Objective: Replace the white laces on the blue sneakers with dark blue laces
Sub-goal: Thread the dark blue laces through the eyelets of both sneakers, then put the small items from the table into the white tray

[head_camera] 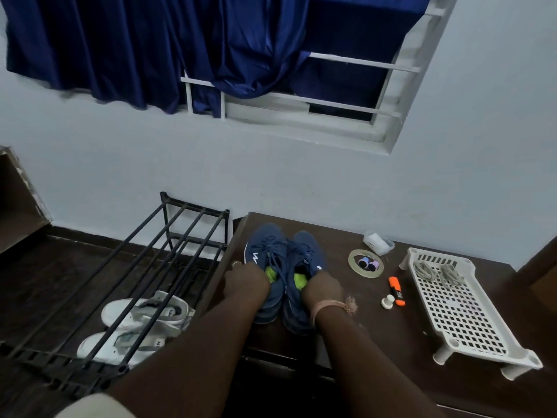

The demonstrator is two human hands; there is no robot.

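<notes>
Sneakers sit side by side on the bench, dark blue laces threaded. My left hand grips one shoe's collar; my right hand holds the other's. White laces lie coiled on the rack right of my right hand.

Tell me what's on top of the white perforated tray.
Two bundled pale laces lie on the far end of the white perforated tray. Whatever is under the tray is hidden.
</notes>
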